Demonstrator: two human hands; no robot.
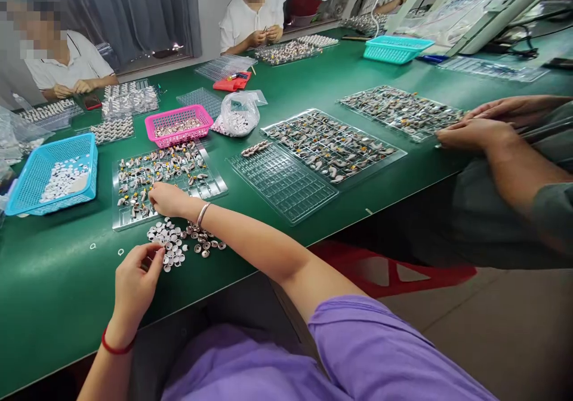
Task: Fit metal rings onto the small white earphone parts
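Observation:
My left hand [135, 278] is at the near table edge, thumb and index finger curled together by a pile of small white round caps [172, 247]. Whatever its fingertips pinch is too small to make out. Past the pile, my right hand [171, 200] reaches over a clear plastic tray [217, 187], its fingers closed down among small grey-white curved parts [154, 171] with yellow bits. My own hand hides what those fingers grip. More round caps [206, 246], showing darker centres, lie under my right wrist.
A blue basket [89, 174] of white pieces is at left; a pink basket [179, 114] and plastic bag [240, 114] stand behind the tray. Filled trays [331, 141] and an unfilled one [286, 180] lie rightward. A co-worker's hands [487, 123] are at right; two people sit opposite.

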